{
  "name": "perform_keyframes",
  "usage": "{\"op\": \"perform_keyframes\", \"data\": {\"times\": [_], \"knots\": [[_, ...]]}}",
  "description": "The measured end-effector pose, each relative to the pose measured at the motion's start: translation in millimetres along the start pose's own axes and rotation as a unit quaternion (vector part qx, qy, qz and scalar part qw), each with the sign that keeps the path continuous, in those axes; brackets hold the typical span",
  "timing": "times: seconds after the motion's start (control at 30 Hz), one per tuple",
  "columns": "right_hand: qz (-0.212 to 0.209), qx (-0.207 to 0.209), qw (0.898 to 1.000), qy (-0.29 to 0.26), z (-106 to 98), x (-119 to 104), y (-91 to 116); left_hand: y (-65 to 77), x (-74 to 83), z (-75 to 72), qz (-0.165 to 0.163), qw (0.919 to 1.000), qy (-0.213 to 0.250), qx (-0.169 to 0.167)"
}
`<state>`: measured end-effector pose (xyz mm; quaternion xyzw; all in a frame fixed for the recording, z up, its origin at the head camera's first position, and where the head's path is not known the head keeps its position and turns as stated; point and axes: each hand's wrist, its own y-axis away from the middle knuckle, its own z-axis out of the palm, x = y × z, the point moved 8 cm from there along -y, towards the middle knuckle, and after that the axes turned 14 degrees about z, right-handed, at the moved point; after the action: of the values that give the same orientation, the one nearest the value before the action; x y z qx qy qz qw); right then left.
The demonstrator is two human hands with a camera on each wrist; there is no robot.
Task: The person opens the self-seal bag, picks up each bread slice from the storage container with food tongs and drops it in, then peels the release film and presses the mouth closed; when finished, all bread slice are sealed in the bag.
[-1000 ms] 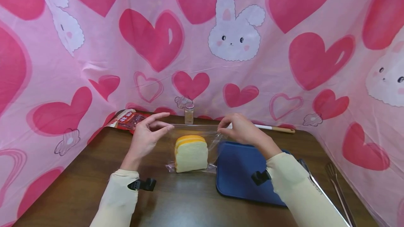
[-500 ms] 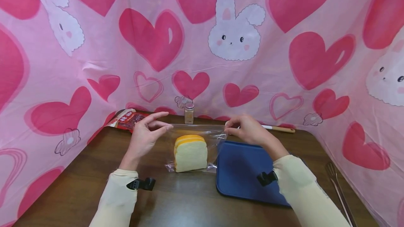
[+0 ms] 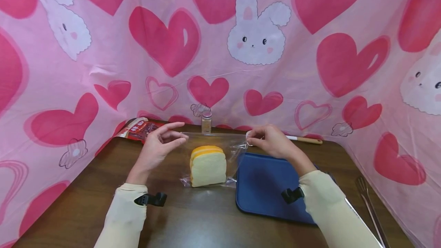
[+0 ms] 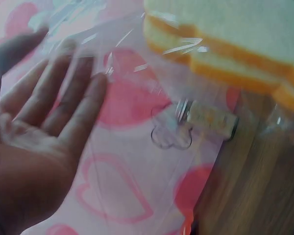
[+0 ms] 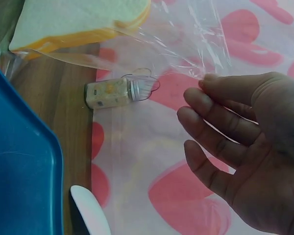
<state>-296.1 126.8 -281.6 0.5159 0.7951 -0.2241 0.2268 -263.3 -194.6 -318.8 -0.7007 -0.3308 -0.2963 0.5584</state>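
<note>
Slices of bread [image 3: 208,168] with orange crust stand upright inside a clear plastic bag [image 3: 232,152] on the brown table. My left hand [image 3: 159,146] pinches the bag's upper left corner between thumb and fingers, the other fingers spread; in the left wrist view the hand is blurred. At the upper right corner, my right hand [image 3: 270,142] pinches the film between thumb and forefinger, its remaining fingers loosely bent in the right wrist view. The bag's top edge is stretched between both hands, above the bread.
A blue tray [image 3: 268,190] lies to the right, partly under my right forearm. Behind the bag stands a small glass jar [image 3: 206,123]. A red packet [image 3: 144,129] lies back left, a wooden-handled utensil [image 3: 306,140] back right, a metal fork [image 3: 370,206] far right.
My right hand has moved right, drawing the bag's upper right corner outward and widening its top edge. My left hand and the bread stay nearly in place.
</note>
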Motion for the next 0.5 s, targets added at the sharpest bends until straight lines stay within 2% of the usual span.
{"op": "perform_keyframes", "data": {"times": [0.1,0.17,0.23,0.33,0.43,0.5], "knots": [[-0.002,-0.005,1.0,-0.023,2.5,2.6,-0.2,5.2,-10.6,0.9,-0.034,0.9968,-0.001,-0.073],[0.001,-0.013,0.999,-0.044,4.4,4.4,0.0,10.1,-19.2,1.6,-0.059,0.9903,-0.023,-0.124],[0.005,-0.022,0.998,-0.063,6.3,6.3,0.3,14.0,-27.9,2.7,-0.082,0.9825,-0.043,-0.161],[0.007,-0.036,0.995,-0.094,8.6,10.5,0.7,16.9,-35.8,4.7,-0.1,0.9754,-0.066,-0.185],[0.016,-0.067,0.989,-0.131,17.5,20.4,0.5,16.4,-38.7,7.1,-0.1,0.9751,-0.073,-0.184],[0.025,-0.098,0.985,-0.143,30.4,29.3,0.0,16.1,-39.1,8.1,-0.096,0.9757,-0.076,-0.182]]}}
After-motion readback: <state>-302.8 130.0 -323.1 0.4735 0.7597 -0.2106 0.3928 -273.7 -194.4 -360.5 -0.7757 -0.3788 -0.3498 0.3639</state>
